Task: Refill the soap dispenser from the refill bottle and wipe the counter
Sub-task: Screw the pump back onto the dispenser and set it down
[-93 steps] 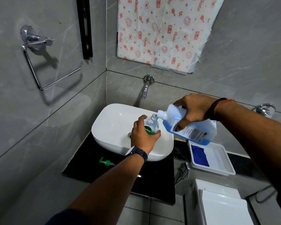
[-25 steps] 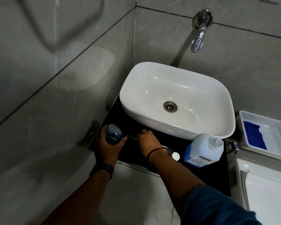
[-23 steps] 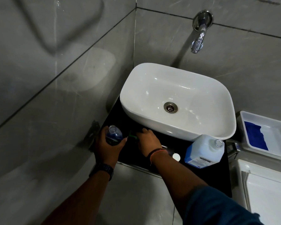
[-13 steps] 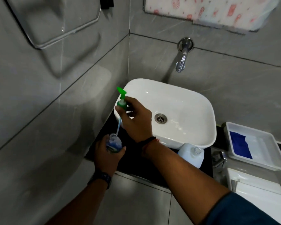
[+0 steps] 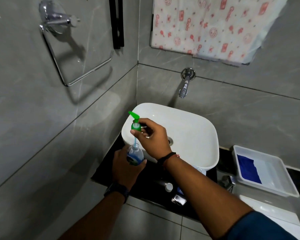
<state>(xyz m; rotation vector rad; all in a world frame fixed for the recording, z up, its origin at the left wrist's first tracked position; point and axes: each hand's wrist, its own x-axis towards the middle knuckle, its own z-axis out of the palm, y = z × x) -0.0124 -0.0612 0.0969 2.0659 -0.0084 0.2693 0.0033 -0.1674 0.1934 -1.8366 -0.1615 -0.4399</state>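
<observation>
My left hand [image 5: 124,168] grips the small clear soap dispenser bottle [image 5: 135,155], which holds blue liquid and stands upright in front of the white basin [image 5: 194,135]. My right hand [image 5: 153,137] pinches the green pump head [image 5: 135,122] above it. The pump's thin tube reaches down into the bottle's open neck; the collar sits well above the neck. The refill bottle [image 5: 200,170] is mostly hidden behind my right forearm, on the black counter [image 5: 145,189] under the basin's front edge. Its white cap [image 5: 168,186] lies on the counter.
A white tray [image 5: 274,181] holding a blue cloth [image 5: 248,169] sits to the right of the basin. A chrome tap [image 5: 184,85] juts from the back wall. A towel ring [image 5: 71,54] hangs on the left wall. A patterned cloth [image 5: 206,26] hangs above.
The refill bottle was poured, then set on the counter. My right hand took the green pump from the counter, lifted it and put its tube into the dispenser neck. The camera tilted upward.
</observation>
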